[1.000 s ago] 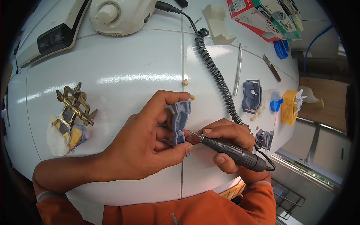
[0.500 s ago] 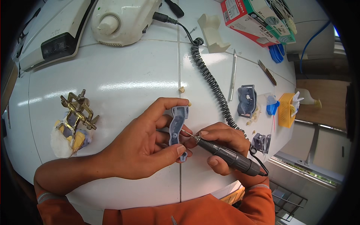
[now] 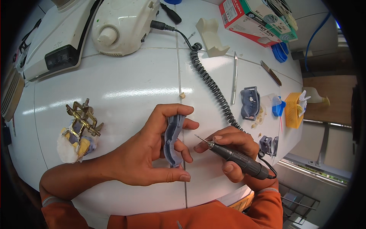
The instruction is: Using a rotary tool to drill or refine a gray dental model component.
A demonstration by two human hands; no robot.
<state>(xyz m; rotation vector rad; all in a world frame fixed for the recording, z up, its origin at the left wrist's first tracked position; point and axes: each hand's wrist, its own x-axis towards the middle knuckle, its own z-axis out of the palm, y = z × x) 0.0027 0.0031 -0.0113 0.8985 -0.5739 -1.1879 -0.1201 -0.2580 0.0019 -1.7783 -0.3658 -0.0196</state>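
Note:
My left hand (image 3: 146,154) holds a curved blue-grey dental model piece (image 3: 173,141), fingers behind and around it, thumb extended below its lower end. My right hand (image 3: 234,147) is closed round a black rotary handpiece (image 3: 240,160). Its thin metal bur (image 3: 201,138) points up and left toward the model, a gap apart from it. A coiled black cord (image 3: 211,84) runs behind that hand to the white control unit (image 3: 124,28) at the back. On the left stands a brass articulator (image 3: 84,116) with white, yellow and blue-grey material (image 3: 74,147) at its base.
Right of the cord lie a silver scalpel-like tool (image 3: 234,78), a knife (image 3: 271,73), another blue-grey model (image 3: 250,103) and smaller blue-grey pieces (image 3: 268,145). A yellow basket (image 3: 293,110) stands near the right edge. Farther back are a cream stand (image 3: 211,38) and a face mask box (image 3: 255,23).
The bur has drawn away from the model, to the right. My left hand has turned the model to a narrower view and loosened its fingers. The whole view has shifted slightly.

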